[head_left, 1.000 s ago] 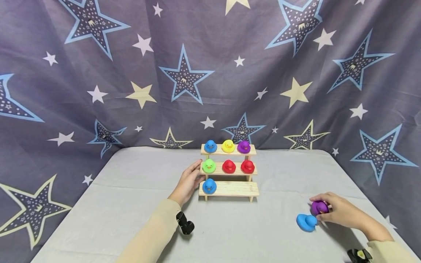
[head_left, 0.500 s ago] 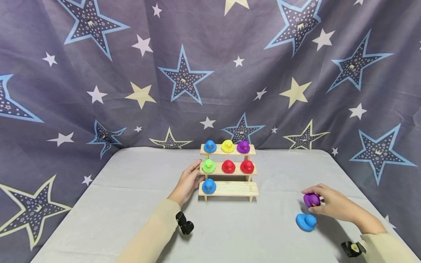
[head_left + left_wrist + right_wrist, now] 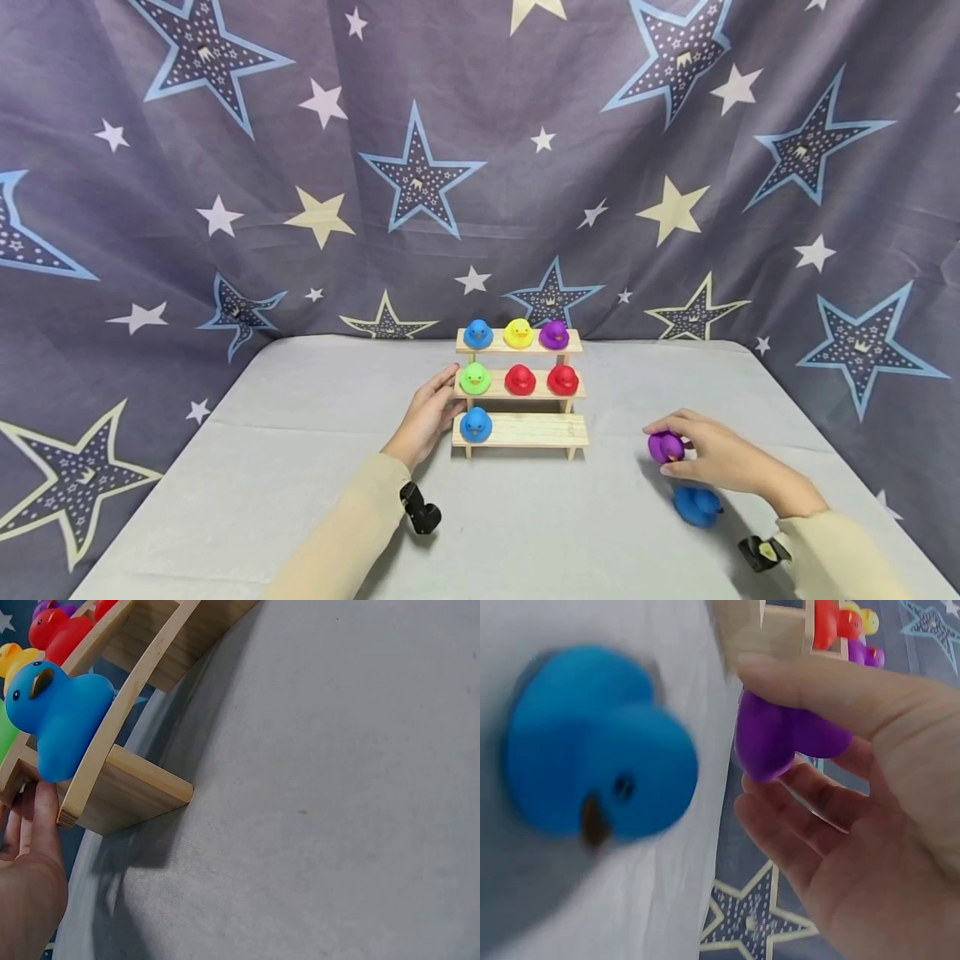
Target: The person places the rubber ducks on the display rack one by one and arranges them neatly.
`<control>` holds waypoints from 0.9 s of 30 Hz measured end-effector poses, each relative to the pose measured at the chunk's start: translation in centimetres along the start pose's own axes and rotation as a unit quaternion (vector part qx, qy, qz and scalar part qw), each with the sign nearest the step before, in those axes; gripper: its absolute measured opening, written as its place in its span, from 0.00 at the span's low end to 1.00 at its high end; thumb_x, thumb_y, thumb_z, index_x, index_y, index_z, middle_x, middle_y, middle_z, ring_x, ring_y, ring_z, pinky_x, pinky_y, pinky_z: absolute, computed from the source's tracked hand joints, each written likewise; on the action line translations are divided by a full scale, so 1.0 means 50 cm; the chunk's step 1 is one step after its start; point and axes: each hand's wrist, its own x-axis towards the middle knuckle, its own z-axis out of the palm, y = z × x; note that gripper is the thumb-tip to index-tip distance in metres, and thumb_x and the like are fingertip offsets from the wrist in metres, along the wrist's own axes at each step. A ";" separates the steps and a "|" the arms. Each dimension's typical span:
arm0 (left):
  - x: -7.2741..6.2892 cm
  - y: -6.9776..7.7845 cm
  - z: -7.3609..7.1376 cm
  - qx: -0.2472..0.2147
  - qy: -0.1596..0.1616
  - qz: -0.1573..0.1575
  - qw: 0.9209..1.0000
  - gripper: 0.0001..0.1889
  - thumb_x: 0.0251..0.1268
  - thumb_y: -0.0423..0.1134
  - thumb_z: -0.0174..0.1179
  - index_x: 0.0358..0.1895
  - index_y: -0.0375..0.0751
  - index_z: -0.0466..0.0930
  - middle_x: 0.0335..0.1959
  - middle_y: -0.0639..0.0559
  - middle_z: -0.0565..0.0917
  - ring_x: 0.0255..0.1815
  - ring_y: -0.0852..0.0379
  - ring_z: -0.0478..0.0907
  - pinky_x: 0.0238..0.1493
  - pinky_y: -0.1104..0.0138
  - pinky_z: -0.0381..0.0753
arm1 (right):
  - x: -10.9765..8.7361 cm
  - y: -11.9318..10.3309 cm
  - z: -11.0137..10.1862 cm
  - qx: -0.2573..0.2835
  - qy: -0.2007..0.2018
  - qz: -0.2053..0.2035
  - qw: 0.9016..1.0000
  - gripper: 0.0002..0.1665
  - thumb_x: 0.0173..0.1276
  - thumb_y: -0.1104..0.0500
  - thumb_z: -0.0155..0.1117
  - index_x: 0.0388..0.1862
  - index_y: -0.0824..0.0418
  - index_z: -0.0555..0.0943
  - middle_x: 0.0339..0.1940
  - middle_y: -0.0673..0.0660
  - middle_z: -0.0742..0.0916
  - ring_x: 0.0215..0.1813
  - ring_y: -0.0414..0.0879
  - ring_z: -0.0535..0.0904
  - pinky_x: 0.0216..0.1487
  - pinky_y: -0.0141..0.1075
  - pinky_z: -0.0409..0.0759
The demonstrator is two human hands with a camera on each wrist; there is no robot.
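Observation:
My right hand (image 3: 716,454) holds a purple toy duck (image 3: 665,447) between thumb and fingers, above the table to the right of the wooden shelf. Just below that hand in the head view lies a blue toy duck (image 3: 697,507), large in the right wrist view. The three-tier wooden shelf (image 3: 536,431) stands mid-table. My left hand (image 3: 426,419) touches its left end with extended fingers. On the bottom tier, at the left, sits another blue duck (image 3: 60,712). The middle tier bears a green duck (image 3: 475,379) and two red ducks (image 3: 521,380).
Along the top tier stand a blue duck (image 3: 477,334), a yellow duck (image 3: 518,333) and a purple duck (image 3: 554,335). A grey cloth covers the table (image 3: 300,467). Behind it hangs a dark curtain (image 3: 420,267) with stars.
My right hand has carried the purple duck off its place beside the loose blue duck, leftward and a little away from me. The left hand and the shelf have stayed put.

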 end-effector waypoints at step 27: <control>-0.003 0.001 0.000 0.008 0.003 0.000 1.000 0.30 0.76 0.31 0.42 0.79 0.36 0.54 0.77 0.40 0.59 0.74 0.45 0.63 0.70 0.62 0.72 | 0.181 -0.127 0.098 0.047 -0.040 -0.060 0.996 0.27 0.58 0.61 0.76 0.57 0.61 0.81 0.53 0.52 0.84 0.57 0.50 0.78 0.61 0.49 0.79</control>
